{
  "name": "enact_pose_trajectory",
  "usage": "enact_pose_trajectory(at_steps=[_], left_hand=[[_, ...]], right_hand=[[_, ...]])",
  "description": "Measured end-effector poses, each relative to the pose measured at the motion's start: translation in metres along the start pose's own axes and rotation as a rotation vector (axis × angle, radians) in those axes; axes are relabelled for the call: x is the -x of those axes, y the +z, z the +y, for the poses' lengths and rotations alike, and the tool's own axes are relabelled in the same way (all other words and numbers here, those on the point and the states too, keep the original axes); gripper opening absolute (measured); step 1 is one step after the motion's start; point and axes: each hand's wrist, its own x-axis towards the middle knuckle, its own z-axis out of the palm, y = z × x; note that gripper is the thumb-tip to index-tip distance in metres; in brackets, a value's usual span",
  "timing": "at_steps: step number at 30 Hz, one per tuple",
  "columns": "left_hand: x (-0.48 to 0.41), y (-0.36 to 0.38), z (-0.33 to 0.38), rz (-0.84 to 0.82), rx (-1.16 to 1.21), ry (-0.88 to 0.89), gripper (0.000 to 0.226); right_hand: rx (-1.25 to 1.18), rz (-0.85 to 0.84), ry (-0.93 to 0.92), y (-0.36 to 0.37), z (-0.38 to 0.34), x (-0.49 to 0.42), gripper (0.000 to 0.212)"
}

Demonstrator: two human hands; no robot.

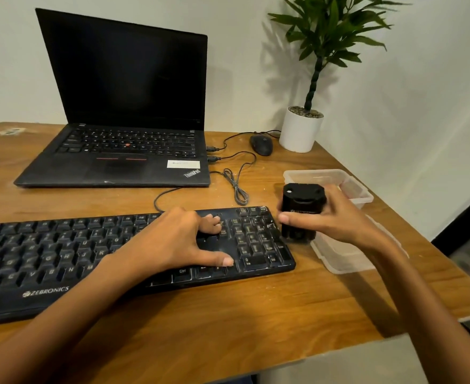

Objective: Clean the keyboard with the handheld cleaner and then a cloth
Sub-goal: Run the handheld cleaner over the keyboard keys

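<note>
A black dusty keyboard [62, 245] lies across the wooden desk [228, 314] in front of me. My left hand [173, 242] rests on its right part, fingers spread over the keys beside the number pad. My right hand [336, 220] grips a black handheld cleaner [301, 206], held upright just off the keyboard's right end, with its lower end near the desk. No cloth is in view.
A clear plastic box [344, 181] and its lid [341, 259] lie at the right, behind and under the cleaner. An open black laptop [123, 106], a mouse [261, 144] with cables [236, 187], and a potted plant [301, 131] stand further back. The desk edge runs close on the right.
</note>
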Motion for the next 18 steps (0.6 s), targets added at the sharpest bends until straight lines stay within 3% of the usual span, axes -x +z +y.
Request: enact_pose_trajectory(at_steps=[3,5,9,11,14,18], left_hand=[[0.000,-0.001,0.001,-0.009,-0.004,-0.006,0.094],[0.000,-0.001,0.002,-0.016,-0.012,-0.013,0.092],[-0.001,0.000,-0.001,-0.011,-0.008,-0.013,0.083],[-0.001,0.001,-0.002,-0.009,-0.005,-0.007,0.083],[0.000,0.000,-0.001,-0.009,-0.018,-0.007,0.082],[0.001,0.001,-0.001,-0.029,-0.029,-0.008,0.082]], right_hand=[[-0.133,-0.088,-0.026,0.024,-0.001,-0.009,0.033],[-0.071,-0.085,-0.010,0.037,0.001,-0.022,0.037],[-0.066,0.161,-0.070,0.039,-0.003,-0.041,0.037],[-0.135,0.084,-0.078,0.038,-0.003,-0.043,0.038],[-0.024,-0.090,0.001,0.046,-0.002,-0.046,0.045],[0.054,0.091,-0.100,0.044,-0.007,-0.055,0.043]])
